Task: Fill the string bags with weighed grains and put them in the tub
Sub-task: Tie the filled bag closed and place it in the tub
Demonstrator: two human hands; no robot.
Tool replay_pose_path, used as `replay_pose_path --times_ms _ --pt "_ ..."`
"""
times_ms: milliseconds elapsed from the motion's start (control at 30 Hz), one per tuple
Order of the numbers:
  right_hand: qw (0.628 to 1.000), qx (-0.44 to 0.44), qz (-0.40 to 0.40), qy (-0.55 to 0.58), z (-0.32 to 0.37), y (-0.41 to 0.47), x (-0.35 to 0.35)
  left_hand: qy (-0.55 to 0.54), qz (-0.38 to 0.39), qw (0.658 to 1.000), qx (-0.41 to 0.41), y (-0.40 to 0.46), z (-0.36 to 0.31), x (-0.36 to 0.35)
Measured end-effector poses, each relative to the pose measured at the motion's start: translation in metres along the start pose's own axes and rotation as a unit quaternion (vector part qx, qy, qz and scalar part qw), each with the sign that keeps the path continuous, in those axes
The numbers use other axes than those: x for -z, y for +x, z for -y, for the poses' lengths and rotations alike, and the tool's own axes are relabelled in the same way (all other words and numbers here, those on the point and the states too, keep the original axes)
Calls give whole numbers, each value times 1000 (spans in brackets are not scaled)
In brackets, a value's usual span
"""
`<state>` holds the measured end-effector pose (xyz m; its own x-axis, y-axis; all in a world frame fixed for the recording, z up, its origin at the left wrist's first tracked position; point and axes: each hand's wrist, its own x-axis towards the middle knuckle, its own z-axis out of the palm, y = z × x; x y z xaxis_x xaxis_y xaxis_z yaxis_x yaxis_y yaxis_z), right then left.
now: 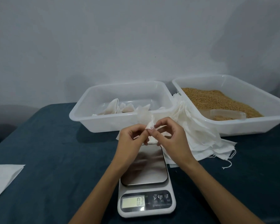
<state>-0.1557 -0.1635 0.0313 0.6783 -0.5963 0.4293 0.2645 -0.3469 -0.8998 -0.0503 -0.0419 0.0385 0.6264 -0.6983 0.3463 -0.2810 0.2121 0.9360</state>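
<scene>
Above the far edge of the kitchen scale (145,180), my left hand (132,139) and my right hand (170,136) meet and both pinch the top of a small white string bag (150,126). The bag's body is mostly hidden behind my fingers. The scale's display reads 0.3 and its steel plate is bare. The left white tub (87,117) holds several filled white bags. The right tub (233,126) holds brown grains (217,101) and a clear scoop (225,114).
A pile of flat white string bags (200,139) lies between the two tubs and spills onto the dark blue cloth (55,151). A white sheet (3,178) lies at the left edge. A pale wall stands behind the tubs.
</scene>
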Motion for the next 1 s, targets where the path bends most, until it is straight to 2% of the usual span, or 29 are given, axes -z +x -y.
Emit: replay_pose_path --times_ms 233,433,500,700,800,900,1000 --pt "999 20 -17 -20 1 -1 -3 17 -11 1000 -6 0 0 0" --pt "980 113 24 -162 -4 -2 -3 37 -53 998 -5 0 3 -1" --pt "977 126 13 -174 -5 -3 -4 30 -61 998 -15 0 3 1" --pt "999 19 19 -19 3 -1 -3 25 12 999 -30 -2 -1 -1" --pt "999 -3 -6 33 0 2 1 46 -47 998 -25 0 3 0" --pt "992 -43 15 122 0 3 2 56 -120 991 10 4 4 3" --pt "988 -48 20 144 1 4 3 13 -96 992 75 4 0 4"
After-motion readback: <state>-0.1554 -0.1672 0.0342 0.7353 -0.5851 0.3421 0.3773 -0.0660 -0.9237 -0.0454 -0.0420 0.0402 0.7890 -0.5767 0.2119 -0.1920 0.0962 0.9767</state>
